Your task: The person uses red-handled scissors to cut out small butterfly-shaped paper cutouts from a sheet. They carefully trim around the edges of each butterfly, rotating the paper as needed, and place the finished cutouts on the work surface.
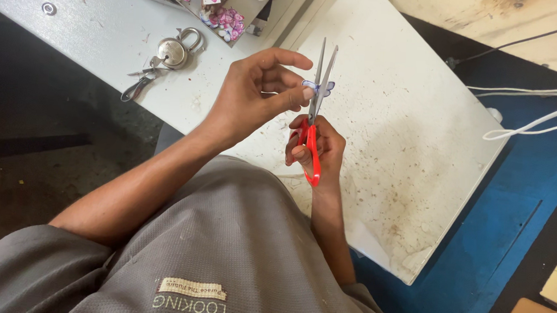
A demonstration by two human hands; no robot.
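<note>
- Right now we grip a pair of scissors (pixel 314 114) with red handles in our right hand (pixel 310 148), fingers closed around the handles, the blades slightly apart and pointing away from us.
- Meanwhile our left hand (pixel 256 89) pinches a small butterfly-shaped cutout (pixel 318 87), pale blue and purple, between thumb and forefinger; the other fingers curl loosely.
- We see the cutout sitting right at the scissor blades, touching them, held in the air above the desk (pixel 388 118).
- We work over a white desk whose surface is speckled with brown stains on the near right part.
- At the far left of the desk lies a metal padlock (pixel 176 51) with keys (pixel 139 82) on a ring beside it, well apart from our hands.
- At the top edge we see sheets of pink butterfly pieces (pixel 225 19) lying in a loose pile.
- To the right, off the desk, white cables (pixel 534 125) run across a blue floor (pixel 497 231).
- We wear a grey shirt (pixel 223 249), which fills the lower part of the view.
</note>
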